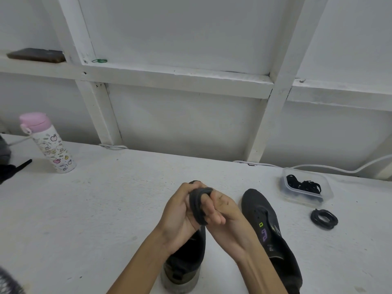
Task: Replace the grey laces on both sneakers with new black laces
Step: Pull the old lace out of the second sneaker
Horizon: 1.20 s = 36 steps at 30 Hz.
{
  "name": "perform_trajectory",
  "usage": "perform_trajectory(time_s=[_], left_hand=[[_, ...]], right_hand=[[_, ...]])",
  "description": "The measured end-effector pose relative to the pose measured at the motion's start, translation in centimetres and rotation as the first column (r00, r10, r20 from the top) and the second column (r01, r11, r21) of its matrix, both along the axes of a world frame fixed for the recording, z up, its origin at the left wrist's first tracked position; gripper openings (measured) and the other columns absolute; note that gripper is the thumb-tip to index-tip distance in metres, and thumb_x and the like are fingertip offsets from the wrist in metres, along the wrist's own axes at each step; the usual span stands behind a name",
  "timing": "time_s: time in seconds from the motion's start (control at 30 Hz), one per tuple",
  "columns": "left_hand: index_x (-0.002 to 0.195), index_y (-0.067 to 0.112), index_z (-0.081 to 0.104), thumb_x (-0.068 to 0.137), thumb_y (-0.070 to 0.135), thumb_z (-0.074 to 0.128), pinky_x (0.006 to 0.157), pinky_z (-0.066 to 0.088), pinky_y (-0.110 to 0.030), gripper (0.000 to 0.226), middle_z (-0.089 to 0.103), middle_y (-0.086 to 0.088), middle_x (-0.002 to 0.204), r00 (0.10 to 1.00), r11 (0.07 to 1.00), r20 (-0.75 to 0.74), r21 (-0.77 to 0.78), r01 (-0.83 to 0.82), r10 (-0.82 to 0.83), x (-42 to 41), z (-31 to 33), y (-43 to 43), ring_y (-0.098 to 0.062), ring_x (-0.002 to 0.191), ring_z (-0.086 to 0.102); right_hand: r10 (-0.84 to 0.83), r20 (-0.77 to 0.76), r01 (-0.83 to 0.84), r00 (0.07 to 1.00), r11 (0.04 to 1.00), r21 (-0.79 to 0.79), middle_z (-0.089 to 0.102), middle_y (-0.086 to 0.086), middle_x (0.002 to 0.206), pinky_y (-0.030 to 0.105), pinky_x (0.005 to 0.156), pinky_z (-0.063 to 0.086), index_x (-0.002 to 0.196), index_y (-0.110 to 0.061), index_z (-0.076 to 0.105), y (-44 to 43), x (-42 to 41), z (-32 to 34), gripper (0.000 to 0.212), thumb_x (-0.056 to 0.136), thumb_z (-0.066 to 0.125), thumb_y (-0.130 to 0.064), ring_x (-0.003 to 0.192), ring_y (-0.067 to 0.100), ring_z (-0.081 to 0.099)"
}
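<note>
White boarded wall, a white table (pixel 106 209) pushed against it, and the person working at the near edge. Both hands are raised just above one sneaker (pixel 184 266), which stands under the wrists with its heel toward them. The left hand (pixel 179 211) has its grip closed round a bundle of grey lace (pixel 198 205). The right hand (pixel 226 209) has fingers hooked through the same loops, so its grip is on the lace too. Wound like that, the lace looks to be gathered into a coil so it won't tangle, and a tail drops from it toward the sneaker below. The second sneaker (pixel 271 236) lies just to the right, its eyelets bare as far as I can see. The black laces (pixel 305 186) wait in a clear tub (pixel 329 194) at the right by the wall. One black coil (pixel 324 219) is set out on the table near the tub, handy for threading, I'd guess. A pink-capped bottle (pixel 47 143) stands well off to the left.
</note>
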State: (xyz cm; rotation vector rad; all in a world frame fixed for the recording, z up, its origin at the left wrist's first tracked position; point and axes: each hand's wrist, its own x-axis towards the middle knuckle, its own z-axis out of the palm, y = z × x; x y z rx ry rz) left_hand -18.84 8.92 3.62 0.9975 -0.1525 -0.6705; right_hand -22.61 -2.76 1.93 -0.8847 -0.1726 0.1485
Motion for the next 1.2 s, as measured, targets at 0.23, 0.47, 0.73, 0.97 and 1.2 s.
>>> perform_trajectory(time_s=[0.23, 0.47, 0.73, 0.97, 1.2], left_hand=[[0.05, 0.01, 0.063, 0.083, 0.027, 0.054, 0.048, 0.042, -0.022, 0.038, 0.05, -0.008, 0.042, 0.978, 0.978, 0.004, 0.014, -0.207, 0.207, -1.4, 0.2, -1.3, -0.018, 0.045, 0.052], [0.04, 0.002, 0.054, 0.082, 0.033, 0.059, 0.051, 0.042, -0.022, 0.053, 0.054, -0.017, 0.046, 0.951, 0.952, 0.185, 0.132, -0.276, 0.25, -1.9, -1.2, -2.2, -0.018, 0.049, 0.051], [0.043, 0.006, 0.055, 0.085, 0.029, 0.068, 0.066, 0.049, -0.036, 0.05, 0.054, -0.013, 0.045, 0.951, 0.971, 0.278, 0.152, -0.184, 0.136, -2.4, -1.2, -4.0, -0.021, 0.05, 0.055], [0.046, 0.004, 0.054, 0.082, 0.029, 0.072, 0.048, 0.043, -0.021, 0.047, 0.054, -0.016, 0.046, 0.972, 0.987, 0.229, 0.145, -0.075, 0.04, -2.4, -1.9, -7.4, -0.023, 0.047, 0.055], [0.046, 0.001, 0.056, 0.085, 0.026, 0.071, 0.044, 0.044, -0.021, 0.05, 0.056, -0.014, 0.042, 0.95, 0.97, 0.303, 0.243, -0.002, -0.073, -1.7, -2.6, -14.5, -0.027, 0.043, 0.052]], right_hand=[[-0.079, 0.017, 0.08, 0.997, 0.986, -0.148, 0.052, -0.012, 0.056, 0.015, 0.06, 0.042, 0.076, -0.023, 0.07, -0.2, 0.0, -0.1, 0.019, 0.091, 0.061, -0.03, 0.057, 0.008, 0.038], [-0.001, 0.015, 0.008, 1.0, 0.877, -0.48, 0.048, -0.003, 0.058, 0.023, 0.072, 0.041, 0.062, -0.022, 0.06, -2.7, -0.3, 0.4, 0.038, 0.099, 0.05, -0.026, 0.065, 0.02, 0.043], [0.0, 0.048, 0.03, 0.999, 0.773, -0.634, 0.058, 0.003, 0.061, 0.038, 0.075, 0.042, 0.068, -0.015, 0.058, -5.7, -1.3, 0.8, 0.036, 0.1, 0.046, -0.024, 0.065, 0.021, 0.052], [-0.165, 0.054, 0.159, 0.985, 0.733, -0.662, 0.056, 0.003, 0.059, 0.038, 0.062, 0.031, 0.066, -0.016, 0.059, -8.5, -3.1, 0.3, 0.04, 0.102, 0.047, -0.026, 0.061, 0.019, 0.047], [-0.376, 0.038, 0.293, 0.926, 0.653, -0.698, 0.051, 0.005, 0.062, 0.039, 0.076, 0.041, 0.071, -0.01, 0.054, -13.3, -5.0, -0.7, 0.038, 0.105, 0.04, -0.016, 0.067, 0.02, 0.05]])
